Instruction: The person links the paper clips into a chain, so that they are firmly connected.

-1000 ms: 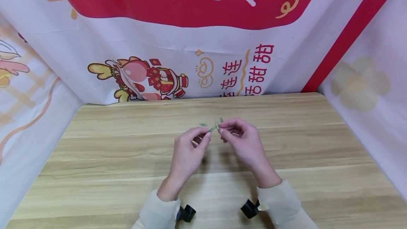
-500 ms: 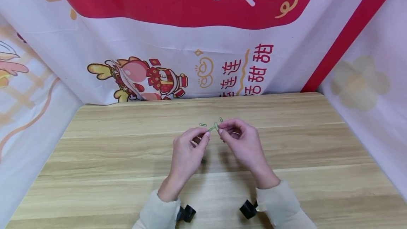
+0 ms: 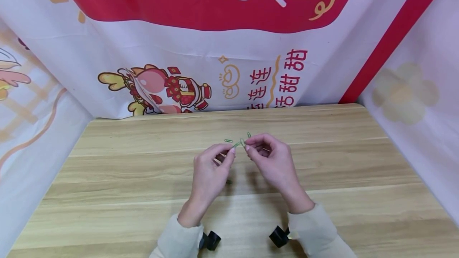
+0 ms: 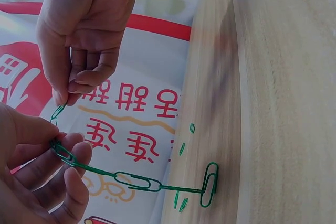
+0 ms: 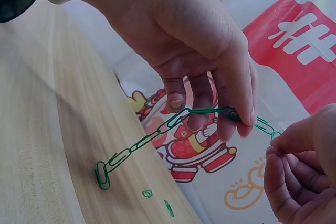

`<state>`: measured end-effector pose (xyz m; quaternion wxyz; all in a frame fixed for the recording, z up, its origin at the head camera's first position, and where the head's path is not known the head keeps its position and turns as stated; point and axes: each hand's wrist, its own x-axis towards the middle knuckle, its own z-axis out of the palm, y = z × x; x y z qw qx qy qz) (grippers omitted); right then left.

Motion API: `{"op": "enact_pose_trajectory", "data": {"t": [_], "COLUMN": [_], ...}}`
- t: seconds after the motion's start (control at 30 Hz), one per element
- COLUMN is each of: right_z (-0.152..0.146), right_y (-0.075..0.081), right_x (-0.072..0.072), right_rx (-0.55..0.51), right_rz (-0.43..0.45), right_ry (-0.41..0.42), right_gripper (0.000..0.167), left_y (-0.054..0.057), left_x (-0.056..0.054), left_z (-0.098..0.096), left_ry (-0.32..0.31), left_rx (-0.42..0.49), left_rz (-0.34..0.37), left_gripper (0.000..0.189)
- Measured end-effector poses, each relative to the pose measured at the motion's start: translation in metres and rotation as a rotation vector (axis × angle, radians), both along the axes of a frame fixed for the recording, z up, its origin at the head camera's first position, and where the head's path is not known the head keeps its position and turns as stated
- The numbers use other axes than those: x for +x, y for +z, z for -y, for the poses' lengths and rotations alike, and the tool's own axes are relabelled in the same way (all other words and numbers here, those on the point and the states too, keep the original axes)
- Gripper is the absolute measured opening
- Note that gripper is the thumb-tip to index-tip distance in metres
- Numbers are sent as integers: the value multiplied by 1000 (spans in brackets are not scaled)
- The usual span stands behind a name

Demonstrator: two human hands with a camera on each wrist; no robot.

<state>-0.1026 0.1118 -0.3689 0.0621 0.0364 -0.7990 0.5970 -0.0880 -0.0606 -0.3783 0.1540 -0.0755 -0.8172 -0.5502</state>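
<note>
My left hand [image 3: 211, 174] pinches a chain of green paper clips [image 4: 137, 181] between thumb and fingers. The chain slants down from the fingers, its last paper clip [image 5: 102, 176] hanging at the low end. Opposite, my right hand [image 3: 274, 162] pinches a single green paper clip [image 3: 242, 142] by thumb and forefinger. That clip meets the end clip [image 3: 236, 145] sticking out of the left fingertips, and the two overlap in the head view. Both hands are raised above the wooden table [image 3: 143, 194], fingertips close together. Part of the chain is hidden behind the left hand in the head view.
Loose green paper clips lie on the table beyond the hands, one left [image 3: 228, 141] and one right [image 3: 249, 135]. Printed white and red cloth [image 3: 201, 43] hangs at the back and sides of the table. A black wrist camera [image 3: 279, 237] sits at the right sleeve.
Both hands have shifted very slightly left in the head view, the right a little more, bringing its clip marginally closer to the left fingertips. Each keeps its pinch.
</note>
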Motion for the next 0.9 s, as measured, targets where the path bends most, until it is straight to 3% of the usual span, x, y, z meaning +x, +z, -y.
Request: {"op": "enact_pose_trajectory", "data": {"t": [0.53, 0.9], "right_z": [0, 3], "right_y": [0, 0], "right_x": [0, 2], "right_rx": [-47, 4], "right_rz": [12, -10], "right_ry": [1, -15], "right_gripper": [13, 12], "left_y": [-2, -3], "left_x": [0, 1], "left_z": [0, -1], "left_ry": [-11, -21], "left_rx": [-52, -61], "left_rz": [-70, -103], "left_gripper": [10, 11]}}
